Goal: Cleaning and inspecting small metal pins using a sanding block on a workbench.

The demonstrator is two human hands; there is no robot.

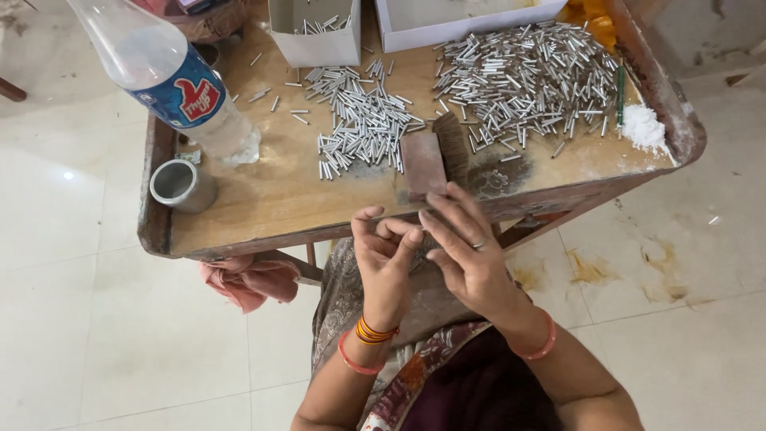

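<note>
**Two hands meet at the near edge of the desk, beside a brush and piles of metal tubes**

The left hand (385,259) and the right hand (463,243) are held close together just in front of the near edge of the wooden desk (263,199). The fingers of the left hand are curled, with thumb and fingertips drawn together; if something small is pinched between them, it is too small to tell. The fingers of the right hand are stretched and a little spread, and they touch the fingers of the left hand; this grip is loose and holds nothing that can be seen. A ring is on one finger of the right hand, and both wrists carry orange and red bangles.

Just beyond the fingertips lies a wooden brush (435,160) with dark bristles, at the near edge of the desk. On the left of the brush is a smaller pile of short silver tubes (363,124); on the right is a bigger pile of tubes (527,76). Behind the piles stand two white cardboard boxes (315,32). A plastic bottle (171,80) and a small metal cup (182,185) are at the left side of the desk. A little white powder (642,128) lies at the right corner. A pink cloth (251,279) hangs under the desk.
</note>
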